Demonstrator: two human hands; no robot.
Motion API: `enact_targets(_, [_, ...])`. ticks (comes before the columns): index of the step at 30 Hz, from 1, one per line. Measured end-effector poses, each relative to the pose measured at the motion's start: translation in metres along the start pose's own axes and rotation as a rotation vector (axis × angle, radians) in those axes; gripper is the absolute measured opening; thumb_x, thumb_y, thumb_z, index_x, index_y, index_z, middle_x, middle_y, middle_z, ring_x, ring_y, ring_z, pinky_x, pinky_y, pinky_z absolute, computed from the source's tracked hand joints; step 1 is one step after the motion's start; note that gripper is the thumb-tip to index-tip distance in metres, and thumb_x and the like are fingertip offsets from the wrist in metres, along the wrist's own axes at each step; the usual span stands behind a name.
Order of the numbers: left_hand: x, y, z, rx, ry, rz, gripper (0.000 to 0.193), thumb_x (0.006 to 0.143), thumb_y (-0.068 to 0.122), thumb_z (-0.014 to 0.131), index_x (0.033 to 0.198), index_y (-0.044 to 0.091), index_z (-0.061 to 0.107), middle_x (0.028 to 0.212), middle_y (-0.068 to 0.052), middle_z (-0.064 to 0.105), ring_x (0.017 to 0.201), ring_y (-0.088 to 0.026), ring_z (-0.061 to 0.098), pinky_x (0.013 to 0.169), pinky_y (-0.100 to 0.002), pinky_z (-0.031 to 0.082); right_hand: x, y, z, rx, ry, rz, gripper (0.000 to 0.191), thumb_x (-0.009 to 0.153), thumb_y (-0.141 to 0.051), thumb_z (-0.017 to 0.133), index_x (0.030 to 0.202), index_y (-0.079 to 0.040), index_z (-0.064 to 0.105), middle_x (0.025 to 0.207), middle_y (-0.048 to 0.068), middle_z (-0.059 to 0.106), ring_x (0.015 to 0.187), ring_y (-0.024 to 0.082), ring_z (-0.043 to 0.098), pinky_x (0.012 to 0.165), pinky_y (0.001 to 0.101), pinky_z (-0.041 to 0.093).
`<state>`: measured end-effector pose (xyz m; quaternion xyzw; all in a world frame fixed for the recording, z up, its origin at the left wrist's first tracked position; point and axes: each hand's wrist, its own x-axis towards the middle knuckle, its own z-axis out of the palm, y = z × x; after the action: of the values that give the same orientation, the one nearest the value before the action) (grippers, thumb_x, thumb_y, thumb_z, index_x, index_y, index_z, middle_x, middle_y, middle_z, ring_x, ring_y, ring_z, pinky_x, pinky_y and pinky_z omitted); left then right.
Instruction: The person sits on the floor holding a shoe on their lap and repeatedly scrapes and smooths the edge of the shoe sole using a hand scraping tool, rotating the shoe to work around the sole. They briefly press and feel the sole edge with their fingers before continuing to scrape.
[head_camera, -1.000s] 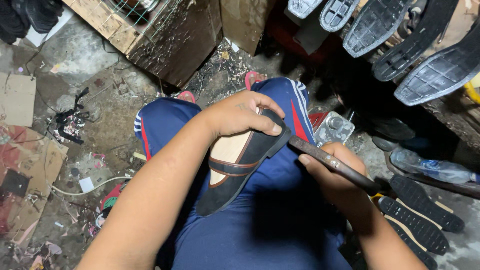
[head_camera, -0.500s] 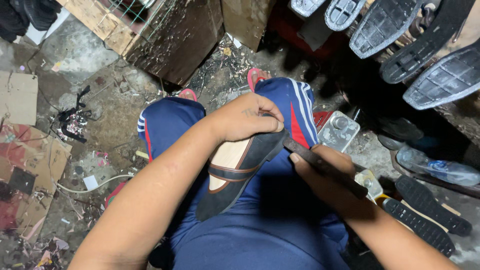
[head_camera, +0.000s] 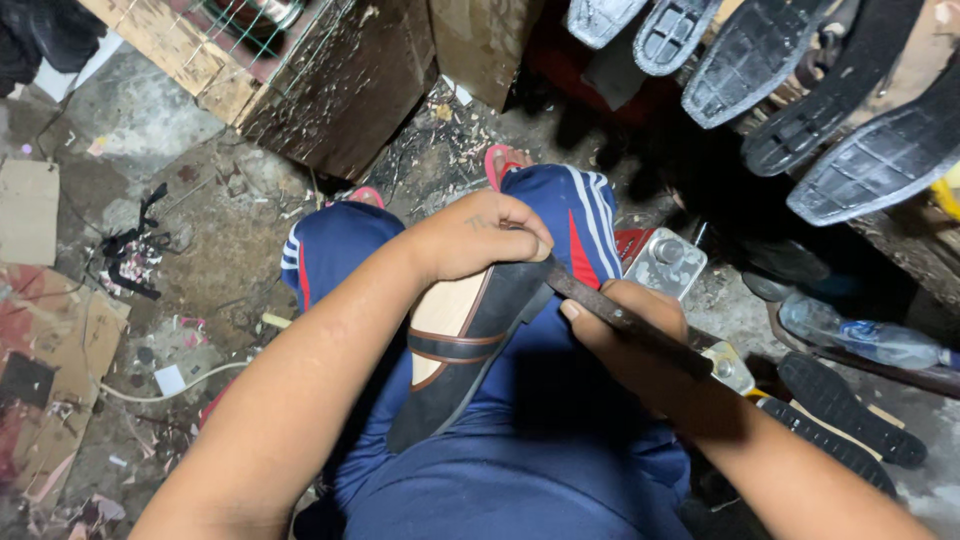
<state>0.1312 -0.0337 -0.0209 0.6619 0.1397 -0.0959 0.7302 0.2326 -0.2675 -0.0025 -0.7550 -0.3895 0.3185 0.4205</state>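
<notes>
Packaging seen, floor level:

- Flat tan cardboard sheet (head_camera: 27, 212) is lying at the far left on the concrete floor (head_camera: 150, 130), roughly rectangular, plain.
- Torn cardboard piece (head_camera: 55, 385), brown with red staining and a dark square patch, is lying at the lower left, just below the tan sheet.
- Small white paper tag (head_camera: 169, 380), square, is sitting just right of the torn piece, beside a white cord (head_camera: 160, 392).
- Clear plastic bottle (head_camera: 865, 342) with a blue label band is lying on its side at the right edge.

Screens, signs: none seen.
</notes>
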Motion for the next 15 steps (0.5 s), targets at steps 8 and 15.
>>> enact_targets(8, [-0.003, 0.003, 0.002, 0.033, -0.018, -0.023, 0.027, 0.084, 0.022, 0.069, 0.101, 0.003, 0.079, 0.094, -0.003, 0.078, 0.089, -0.009, 0.070, 0.086, -0.026, 0.056, -0.019, -0.003, -0.005, -0.144, -0.003, -0.152, 0.025, 0.085, -0.017, 0.079, 0.074, -0.006, 0.059, 0.059, 0.007, 0.056, 0.049, 0.018, 0.057, 0.049, 0.0333, 0.044])
enact_targets(15, [-0.002, -0.005, 0.007, -0.096, 0.012, -0.013, 0.023, 0.084, 0.020, 0.072, 0.097, 0.001, 0.076, 0.092, -0.003, 0.077, 0.085, -0.009, 0.070, 0.081, -0.028, 0.057, -0.017, 0.017, 0.020, -0.231, 0.086, -0.234, 0.037, 0.082, -0.014, 0.082, 0.068, -0.008, 0.049, 0.059, 0.009, 0.051, 0.052, 0.026, 0.052, 0.052, 0.0392, 0.041])
